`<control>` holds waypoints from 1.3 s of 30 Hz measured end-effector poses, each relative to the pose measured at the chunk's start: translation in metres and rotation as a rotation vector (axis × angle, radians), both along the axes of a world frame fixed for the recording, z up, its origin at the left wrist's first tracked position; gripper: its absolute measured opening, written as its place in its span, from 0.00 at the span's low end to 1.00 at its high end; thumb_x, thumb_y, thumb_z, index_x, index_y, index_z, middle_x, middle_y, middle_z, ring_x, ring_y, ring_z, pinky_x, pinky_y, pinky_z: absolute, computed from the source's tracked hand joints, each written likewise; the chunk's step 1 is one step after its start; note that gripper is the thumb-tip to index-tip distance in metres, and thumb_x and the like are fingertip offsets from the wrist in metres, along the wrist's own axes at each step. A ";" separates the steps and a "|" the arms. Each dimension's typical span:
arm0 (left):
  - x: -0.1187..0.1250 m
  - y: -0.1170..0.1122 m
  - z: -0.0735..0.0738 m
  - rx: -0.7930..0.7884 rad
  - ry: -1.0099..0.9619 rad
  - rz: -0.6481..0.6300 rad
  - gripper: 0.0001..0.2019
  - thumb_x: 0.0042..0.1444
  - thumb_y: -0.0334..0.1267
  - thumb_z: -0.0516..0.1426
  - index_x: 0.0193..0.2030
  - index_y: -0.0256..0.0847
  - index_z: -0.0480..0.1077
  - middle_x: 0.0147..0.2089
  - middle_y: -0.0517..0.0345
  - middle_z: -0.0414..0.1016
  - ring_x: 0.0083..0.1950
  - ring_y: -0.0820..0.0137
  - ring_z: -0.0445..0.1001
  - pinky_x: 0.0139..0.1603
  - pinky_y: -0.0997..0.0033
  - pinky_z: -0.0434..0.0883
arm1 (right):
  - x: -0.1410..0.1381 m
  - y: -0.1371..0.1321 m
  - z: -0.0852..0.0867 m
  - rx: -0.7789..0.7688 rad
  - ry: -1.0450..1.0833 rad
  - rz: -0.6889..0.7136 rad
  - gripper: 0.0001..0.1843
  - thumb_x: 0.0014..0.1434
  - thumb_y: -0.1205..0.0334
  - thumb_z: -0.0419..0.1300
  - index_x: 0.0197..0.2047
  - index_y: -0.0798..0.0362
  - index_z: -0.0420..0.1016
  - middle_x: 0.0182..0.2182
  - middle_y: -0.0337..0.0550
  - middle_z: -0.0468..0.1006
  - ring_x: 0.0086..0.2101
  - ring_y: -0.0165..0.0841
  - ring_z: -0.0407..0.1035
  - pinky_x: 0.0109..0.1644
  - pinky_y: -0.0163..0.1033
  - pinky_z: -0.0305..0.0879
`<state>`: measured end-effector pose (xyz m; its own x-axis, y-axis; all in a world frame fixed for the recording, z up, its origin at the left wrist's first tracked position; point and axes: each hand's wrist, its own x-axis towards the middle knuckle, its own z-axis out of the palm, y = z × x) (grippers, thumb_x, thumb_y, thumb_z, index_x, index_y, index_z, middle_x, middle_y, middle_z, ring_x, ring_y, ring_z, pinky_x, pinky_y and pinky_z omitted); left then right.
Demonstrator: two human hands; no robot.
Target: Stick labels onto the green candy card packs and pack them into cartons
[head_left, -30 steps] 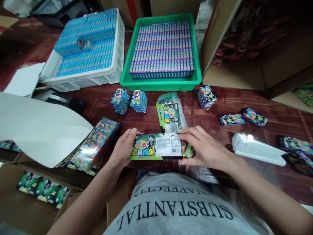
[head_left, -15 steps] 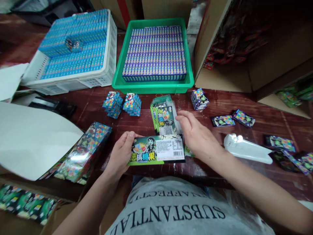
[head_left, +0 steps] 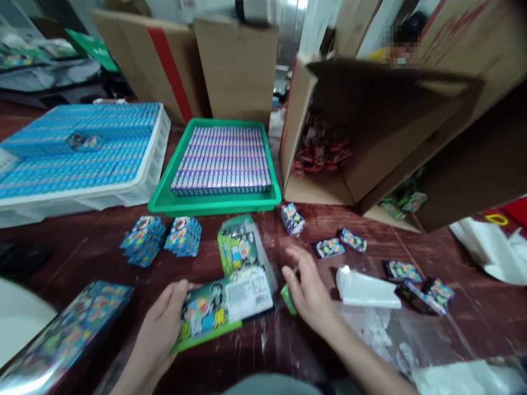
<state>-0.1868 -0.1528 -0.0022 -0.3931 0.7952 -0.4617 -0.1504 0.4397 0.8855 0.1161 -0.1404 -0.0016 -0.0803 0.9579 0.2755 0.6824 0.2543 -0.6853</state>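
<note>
My left hand grips the left end of a flat green printed candy package, thumb on top. Its white label with a barcode faces up at the right end. Just right of it, my right hand has thumb and fingers closed around a small green packet, which shows below the thumb and is partly hidden. Beyond the held package lies a stack of similar green packages with clear plastic along its edge. The picture is somewhat blurred.
A green tray holds rows of purple boxes; a white crate holds blue ones. Small stacks of blue boxes and purple boxes stand nearby. A white scoop-like piece lies right. Open cartons hold wrapped packets.
The head view has tilted up and shifted right. My left hand still holds the package, now tilted. My right hand has moved away from the package's right end and closed on a small green packet.
</note>
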 end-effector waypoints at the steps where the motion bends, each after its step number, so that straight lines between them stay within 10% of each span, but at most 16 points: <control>1: 0.001 0.000 0.002 -0.004 0.022 -0.016 0.18 0.47 0.54 0.67 0.35 0.43 0.75 0.29 0.58 0.79 0.27 0.62 0.77 0.25 0.68 0.75 | 0.004 -0.004 -0.003 0.019 -0.030 -0.008 0.21 0.71 0.56 0.52 0.64 0.52 0.61 0.61 0.59 0.68 0.63 0.45 0.64 0.67 0.59 0.64; 7: -0.010 -0.010 0.006 0.024 0.185 0.022 0.15 0.54 0.53 0.63 0.34 0.43 0.72 0.29 0.59 0.77 0.30 0.65 0.76 0.27 0.71 0.73 | 0.022 -0.030 -0.016 -0.011 -0.343 -0.037 0.46 0.56 0.35 0.65 0.68 0.54 0.60 0.62 0.64 0.67 0.62 0.61 0.61 0.61 0.71 0.61; 11: -0.011 -0.014 0.008 0.023 0.149 0.006 0.17 0.52 0.55 0.65 0.33 0.43 0.72 0.28 0.61 0.76 0.28 0.66 0.75 0.26 0.72 0.71 | 0.028 -0.034 -0.014 -0.074 -0.334 -0.051 0.35 0.59 0.43 0.64 0.63 0.54 0.64 0.54 0.61 0.73 0.54 0.58 0.67 0.56 0.70 0.65; 19: -0.010 -0.009 0.013 -0.080 -0.039 -0.183 0.22 0.48 0.58 0.67 0.35 0.40 0.71 0.25 0.63 0.74 0.22 0.71 0.72 0.24 0.73 0.71 | 0.036 -0.013 0.045 -0.305 -0.052 0.686 0.34 0.54 0.50 0.71 0.61 0.46 0.67 0.60 0.49 0.66 0.60 0.44 0.64 0.64 0.53 0.66; 25: 0.006 -0.011 0.016 -0.088 -0.092 -0.165 0.23 0.48 0.59 0.68 0.35 0.41 0.70 0.24 0.63 0.74 0.22 0.69 0.74 0.24 0.71 0.72 | 0.021 -0.005 0.035 -0.195 -0.104 0.664 0.38 0.55 0.43 0.71 0.64 0.46 0.67 0.60 0.52 0.66 0.61 0.46 0.64 0.64 0.57 0.67; 35: 0.084 -0.036 0.011 0.128 -0.113 0.155 0.19 0.62 0.58 0.58 0.40 0.43 0.67 0.30 0.64 0.75 0.29 0.71 0.77 0.34 0.71 0.76 | 0.002 -0.037 0.001 -0.269 0.519 0.052 0.31 0.64 0.52 0.65 0.68 0.37 0.65 0.63 0.44 0.72 0.60 0.43 0.68 0.67 0.59 0.64; 39: 0.099 -0.049 0.010 0.150 -0.060 -0.175 0.19 0.65 0.56 0.57 0.39 0.41 0.70 0.36 0.57 0.78 0.37 0.69 0.78 0.39 0.69 0.76 | 0.031 -0.021 0.005 -0.405 0.630 0.077 0.28 0.65 0.53 0.64 0.67 0.36 0.67 0.62 0.39 0.74 0.57 0.41 0.71 0.66 0.57 0.66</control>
